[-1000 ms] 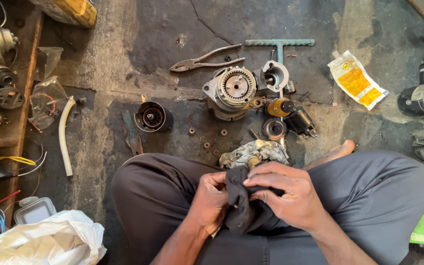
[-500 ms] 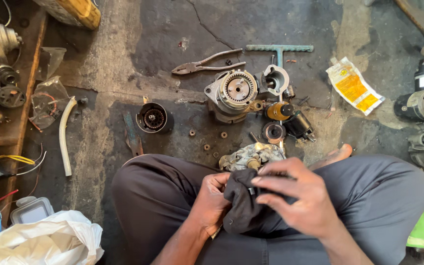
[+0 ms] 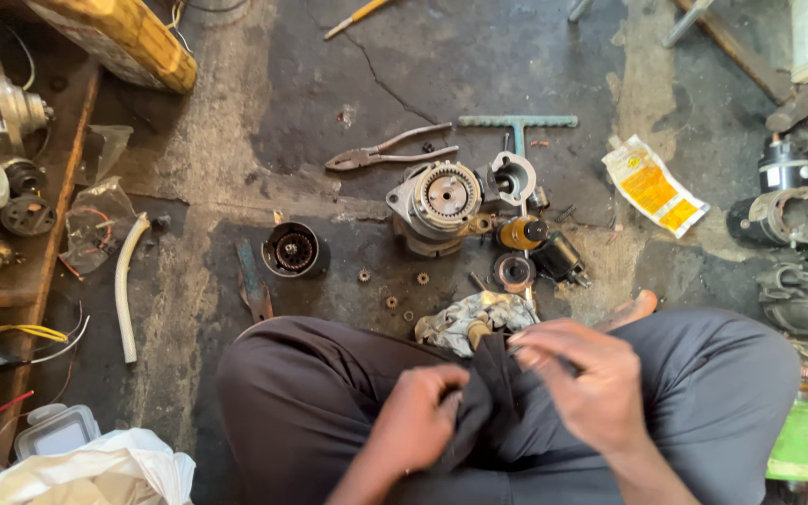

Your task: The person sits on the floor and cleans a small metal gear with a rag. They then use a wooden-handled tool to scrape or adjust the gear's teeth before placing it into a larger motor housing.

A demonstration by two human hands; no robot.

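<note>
1. The floor is dark, cracked, oil-stained concrete with paler patches at the left and right.
2. Pliers and a green T-handled wrench lie near the top; a round geared housing sits just below them, with small gears and nuts scattered on the floor nearby.
3. A yellow packet lies to the right, motor bodies crowd the right edge, a white hose lies at the left, and a white bag fills the bottom left corner.
4. The person sits cross-legged in dark trousers.
5. The left hand is curled shut on a dark cloth in the lap.
6. The right hand is blurred, fingers bent over the cloth's top edge; whether it grips the cloth cannot be told.
7. The cloth is black, crumpled, bunched between both hands, just in front of a grimy pale rag on the floor.
</note>
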